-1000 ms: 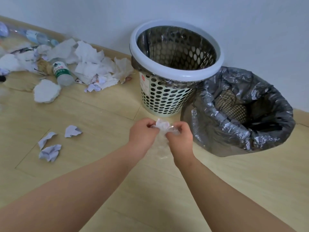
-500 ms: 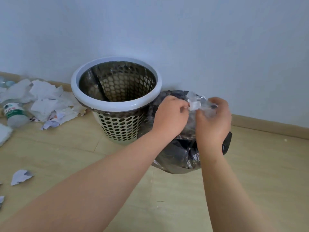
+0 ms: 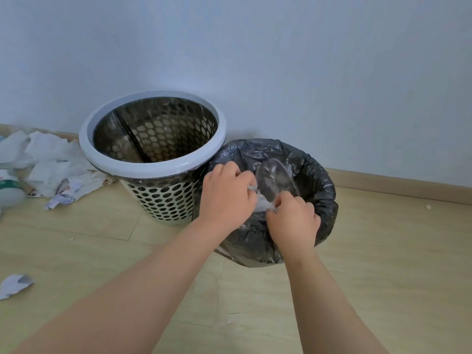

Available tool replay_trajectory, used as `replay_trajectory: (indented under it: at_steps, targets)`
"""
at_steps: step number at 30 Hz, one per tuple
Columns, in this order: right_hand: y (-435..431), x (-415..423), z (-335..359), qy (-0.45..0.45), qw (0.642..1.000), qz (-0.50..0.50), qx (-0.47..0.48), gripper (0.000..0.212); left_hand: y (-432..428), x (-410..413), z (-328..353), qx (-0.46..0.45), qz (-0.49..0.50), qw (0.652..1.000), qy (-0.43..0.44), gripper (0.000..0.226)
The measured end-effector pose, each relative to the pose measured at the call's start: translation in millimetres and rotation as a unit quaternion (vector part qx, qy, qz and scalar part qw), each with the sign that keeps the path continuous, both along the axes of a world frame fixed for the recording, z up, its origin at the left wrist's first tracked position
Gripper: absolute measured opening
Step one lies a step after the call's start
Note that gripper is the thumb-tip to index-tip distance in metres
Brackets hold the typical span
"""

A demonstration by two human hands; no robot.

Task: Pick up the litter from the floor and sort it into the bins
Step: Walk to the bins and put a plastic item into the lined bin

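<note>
Holding the clear plastic scrap [image 3: 265, 204] over the black-bagged bin [image 3: 325, 192], prob so it drops straight in, not into the white-rimmed bin [image 3: 153, 167] just beside. Your left hand [image 3: 227, 194] & right hand [image 3: 293, 222] both pinch it, fingers curled tight, knuckles close together. More paper litter [image 3: 48, 159] on floor [image 3: 383, 264] at left.

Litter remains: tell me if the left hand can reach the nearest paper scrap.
Probably not yet: the left hand pinches plastic over the black bin; bare floor lies toward the scrap.

The wooden floor [image 3: 383, 282] bears a perforated bin [image 3: 163, 203], a black-bagged bin [image 3: 325, 192], a paper heap [image 3: 51, 162], a bottle [image 3: 10, 189] and a scrap [image 3: 14, 284].
</note>
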State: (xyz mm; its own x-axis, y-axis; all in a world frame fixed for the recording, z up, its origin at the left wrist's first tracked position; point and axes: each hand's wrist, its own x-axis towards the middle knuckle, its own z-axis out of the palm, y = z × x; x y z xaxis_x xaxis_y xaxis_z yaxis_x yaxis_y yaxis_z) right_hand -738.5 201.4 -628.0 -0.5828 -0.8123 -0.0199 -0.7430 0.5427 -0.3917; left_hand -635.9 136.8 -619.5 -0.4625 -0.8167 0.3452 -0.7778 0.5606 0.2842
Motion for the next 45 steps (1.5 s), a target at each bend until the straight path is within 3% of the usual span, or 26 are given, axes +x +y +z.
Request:
replay_trajectory:
  at_steps: [2, 4, 7, 10, 13, 16, 18, 20, 23, 25, 27, 29, 32, 36, 38, 41, 45]
  targets:
    - [-4, 1, 3, -0.006, 1.0, 0.013, 0.013, 0.027, 4, 6, -4, -0.037, -0.017, 0.999, 0.006, 0.021]
    - [-8, 3, 5, -0.011, 0.999, 0.027, 0.045, 0.032, 3, 8, -8, 0.031, -0.046, 0.994, -0.099, 0.026]
    - [-9, 5, 3, -0.036, 0.995, 0.032, 0.084, 0.03, -6, 2, -9, 0.113, -0.058, 0.958, -0.255, 0.028]
    - [-9, 4, 2, -0.046, 0.997, 0.012, 0.061, 0.027, -16, -11, -2, 0.184, -0.086, 0.921, -0.334, 0.026]
    - [-9, 0, 6, -0.046, 0.998, -0.003, 0.032, 0.029, -21, -16, 8, 0.232, -0.113, 0.924, -0.283, 0.033]
    - [-5, -5, 6, -0.03, 0.999, -0.03, 0.006, 0.033, -19, -12, 6, 0.103, -0.071, 0.986, -0.109, 0.037]
    - [-3, -7, 3, -0.007, 0.998, -0.06, -0.012, 0.037, -18, -10, 2, 0.061, -0.048, 0.993, -0.087, 0.036]
    - [-1, -8, 2, -0.014, 0.996, -0.084, -0.006, 0.041, -20, -13, -3, 0.128, -0.055, 0.971, -0.192, 0.036]
    - [3, -10, -3, -0.047, 0.996, -0.065, 0.039, 0.043, -18, -26, -9, 0.25, -0.088, 0.9, -0.346, 0.032]
    - [6, -9, -9, -0.048, 0.997, -0.029, 0.06, 0.04, -18, -35, -10, 0.287, -0.111, 0.861, -0.406, 0.03]
    - [10, -6, -15, -0.021, 0.997, -0.01, 0.073, 0.036, -21, -40, -10, 0.305, -0.121, 0.846, -0.42, 0.03]
    - [11, -3, -17, 0.004, 0.997, -0.01, 0.072, 0.033, -24, -37, -8, 0.279, -0.1, 0.879, -0.375, 0.029]
    - [6, 2, -13, 0.03, 0.997, 0.047, 0.048, 0.028, -26, -12, -1, 0.138, -0.092, 0.951, -0.262, 0.031]
    - [-1, 14, 6, -0.105, 0.952, 0.254, 0.135, 0.033, -19, 46, 1, 0.092, -0.092, 0.985, -0.116, 0.031]
    - [0, 21, 7, -0.122, 0.934, 0.287, 0.172, 0.045, -13, 67, -6, 0.108, -0.088, 0.989, -0.054, 0.034]
    - [4, 33, 3, -0.057, 0.94, 0.289, 0.174, 0.035, -3, 79, -15, 0.201, -0.042, 0.975, 0.09, 0.041]
    - [9, 53, 16, -0.099, 0.913, 0.34, 0.203, 0.025, 8, 89, -13, 0.36, 0.083, 0.9, 0.231, 0.04]
